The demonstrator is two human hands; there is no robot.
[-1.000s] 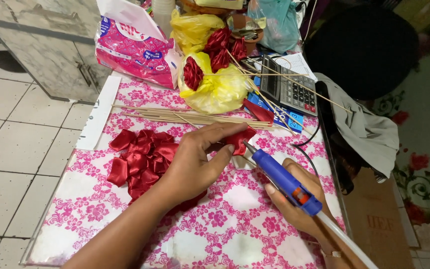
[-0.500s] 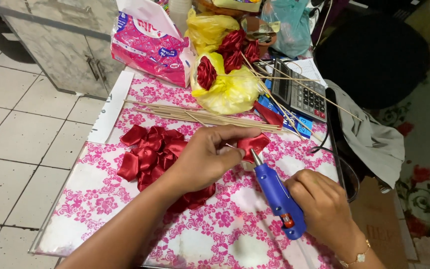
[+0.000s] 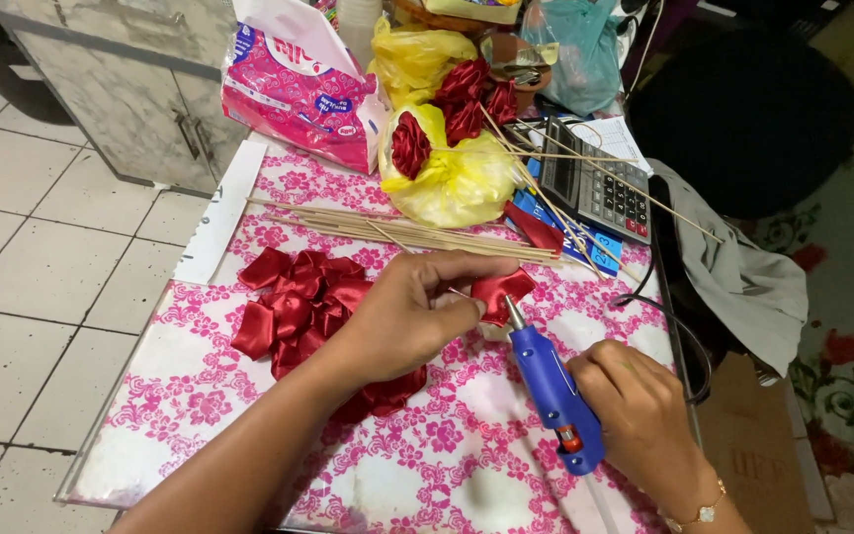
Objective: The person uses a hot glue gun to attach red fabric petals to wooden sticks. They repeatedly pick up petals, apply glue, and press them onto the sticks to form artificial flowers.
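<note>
- Table [image 3: 200, 415]: floral cover, ribbon pile [image 3: 298, 302] and sticks [image 3: 417, 232] unmoved.
- Glue gun [image 3: 551, 391]: since a second ago it has swung upright, nozzle now at the petal [image 3: 501, 294].
- Right hand [image 3: 640, 420]: clenched round the gun.
- Left hand [image 3: 407, 316]: still pinching petal above the table, so gluing looks underway.

The left hand [image 3: 402, 316] covers part of the red ribbon pile [image 3: 298, 302] and the stick end it pinches. The glue gun [image 3: 554, 391] handle disappears inside the right hand [image 3: 640, 420]. The bench [image 3: 467, 465] runs off the bottom edge. Calculator [image 3: 600, 183] keys are too small to read.
</note>
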